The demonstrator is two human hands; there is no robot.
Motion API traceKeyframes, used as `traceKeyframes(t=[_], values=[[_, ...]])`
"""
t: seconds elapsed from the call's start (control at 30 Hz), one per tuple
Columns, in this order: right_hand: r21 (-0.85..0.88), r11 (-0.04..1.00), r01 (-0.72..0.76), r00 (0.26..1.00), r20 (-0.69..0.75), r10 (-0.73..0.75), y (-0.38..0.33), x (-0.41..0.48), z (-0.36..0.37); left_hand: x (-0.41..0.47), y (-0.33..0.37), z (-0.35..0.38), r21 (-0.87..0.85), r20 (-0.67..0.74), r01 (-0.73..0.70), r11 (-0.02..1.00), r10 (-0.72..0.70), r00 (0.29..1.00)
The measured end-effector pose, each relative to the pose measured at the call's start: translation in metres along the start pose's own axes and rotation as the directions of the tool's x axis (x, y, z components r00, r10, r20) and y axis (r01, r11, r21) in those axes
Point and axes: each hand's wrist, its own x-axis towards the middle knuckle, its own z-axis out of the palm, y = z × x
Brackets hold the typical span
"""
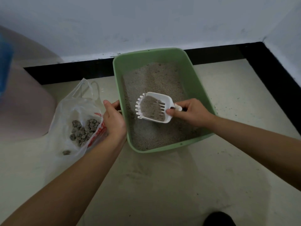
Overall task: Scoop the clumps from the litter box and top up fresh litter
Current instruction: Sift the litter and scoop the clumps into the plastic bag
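Observation:
A green litter box (pixel 202 88) sits on the pale floor against the wall, filled with grey litter (pixel 156 79). My right hand (pixel 190 112) grips the handle of a white slotted scoop (pixel 160 99) held over the litter, its bowl full of grey litter. My left hand (pixel 114 119) grips the box's left rim, beside a clear plastic bag (pixel 70 105) with red print. The bag lies open on the floor and holds several dark grey clumps (pixel 84 130).
A large pinkish rounded object (pixel 24 103) fills the left side, with something blue (pixel 4 62) blurred at the far left edge. A black baseboard strip (pixel 260 51) runs along the wall and the right corner. A dark shape (pixel 219 219) shows at the bottom edge.

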Motion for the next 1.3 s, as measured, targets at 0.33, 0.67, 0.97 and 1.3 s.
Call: traceKeyframes(t=[0.33, 0.67, 0.97, 1.3], values=[[-0.285, 0.957, -0.055, 0.998, -0.041, 0.045, -0.023, 0.002, 0.026, 0.003, 0.010, -0.016, 0.011, 0.163, 0.094, 0.996, -0.095, 0.982], [-0.298, 0.947, -0.122, 0.991, -0.096, 0.098, -0.026, -0.018, 0.038, 0.002, 0.016, -0.028, 0.007, 0.339, 0.079, 0.997, -0.077, 0.938], [-0.209, 0.969, -0.133, 0.985, -0.138, 0.106, -0.052, -0.017, 0.038, 0.025, 0.031, -0.068, 0.261, 0.244, -0.124, 0.957, 0.059, 0.968], [-0.652, 0.727, 0.215, 0.947, -0.041, -0.318, -0.166, 0.019, 0.122, 0.073, 0.023, -0.174, 0.263, -0.206, -0.013, 0.965, 0.069, 0.976]])
